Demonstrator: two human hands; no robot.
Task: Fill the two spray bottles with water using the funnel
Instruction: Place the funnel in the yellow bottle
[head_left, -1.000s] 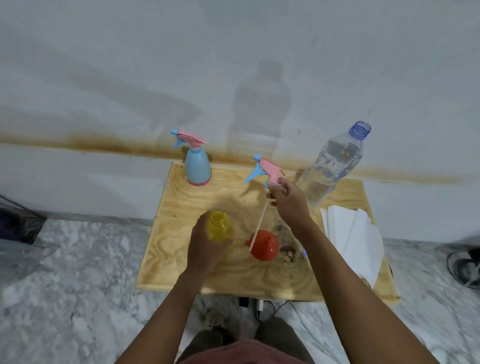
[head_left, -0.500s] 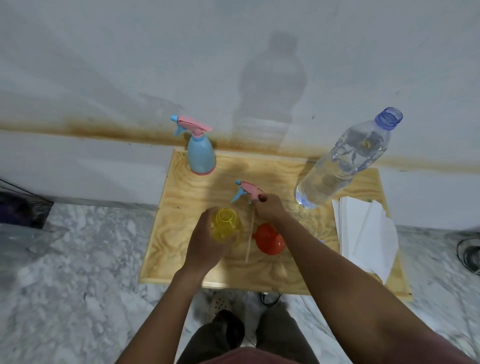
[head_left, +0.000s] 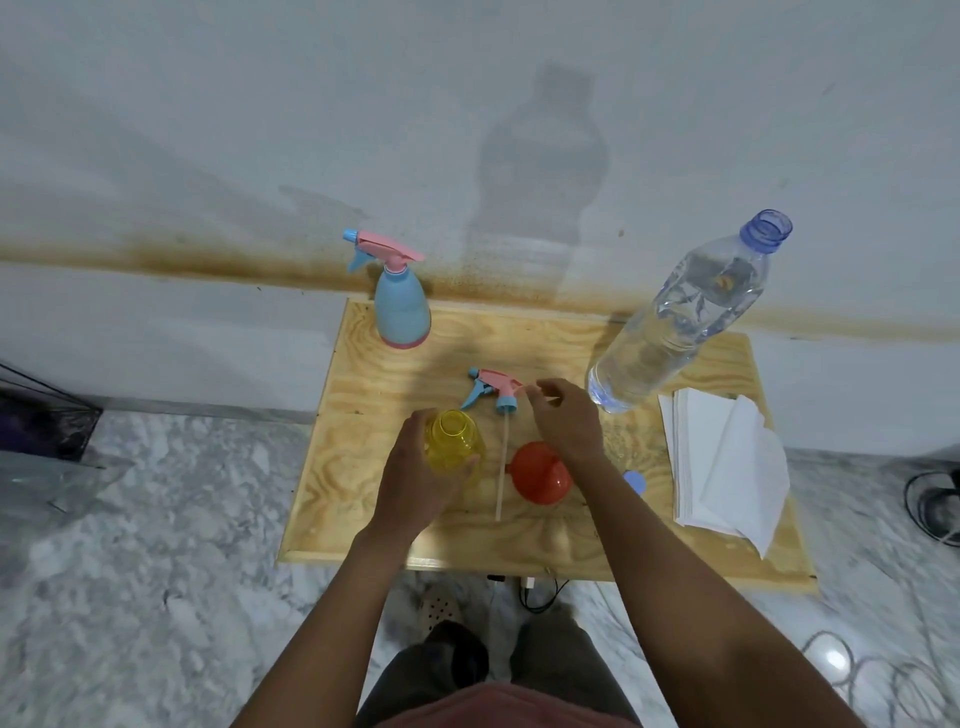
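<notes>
Yellow bottle (head_left: 453, 441) upright on bench (head_left: 353, 441), mouth uncapped; left hand (head_left: 410, 488) grasps its body. Right hand (head_left: 569, 423) slack and empty, beside detached spray head (head_left: 493, 389). Judgement: bottle light, thin-walled, tips easily; hold low. Funnel (head_left: 540, 474) rigid; take by rim.

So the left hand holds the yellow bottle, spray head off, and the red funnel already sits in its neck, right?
No. In the head view the red funnel lies on the board beside the yellow bottle, not in its neck. The left hand does hold it, spray head off.
</notes>
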